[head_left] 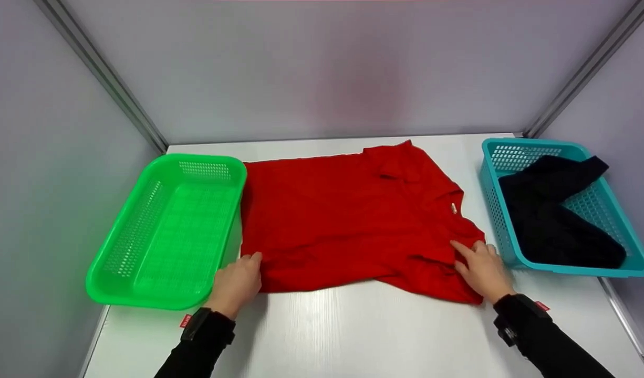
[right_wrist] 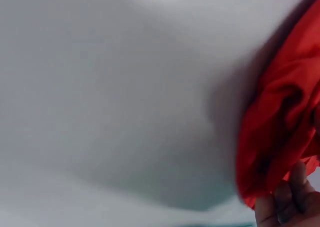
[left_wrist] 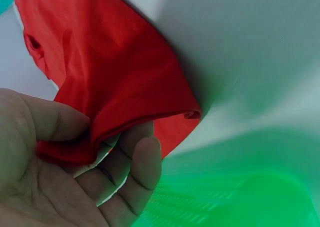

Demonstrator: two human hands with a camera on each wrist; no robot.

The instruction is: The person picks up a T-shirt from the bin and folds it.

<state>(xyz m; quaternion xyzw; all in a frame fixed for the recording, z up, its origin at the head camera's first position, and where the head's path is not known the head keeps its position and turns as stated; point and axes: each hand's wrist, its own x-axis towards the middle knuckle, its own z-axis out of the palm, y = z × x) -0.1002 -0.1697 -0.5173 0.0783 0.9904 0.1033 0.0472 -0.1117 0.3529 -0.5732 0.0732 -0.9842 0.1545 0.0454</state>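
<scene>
A red shirt (head_left: 332, 220) lies spread on the table, its neck with a small white label toward the right and its hem toward the left. My left hand (head_left: 238, 281) pinches the near corner of the hem; in the left wrist view the thumb (left_wrist: 65, 119) lies on top of the cloth and the fingers curl beneath. At the near right, my right hand (head_left: 482, 268) grips the shirt around the sleeve, where the cloth is creased. Only its fingertips (right_wrist: 298, 172) show against the red fabric in the right wrist view, the thumb being hidden.
A green plastic basket (head_left: 93, 278) stands at the left, close beside the left hand and the hem. On the right is a blue basket (head_left: 542, 268) with a black garment (head_left: 558, 215) inside. Pale panels (head_left: 322, 68) enclose the white table (head_left: 322, 336) at the back and sides.
</scene>
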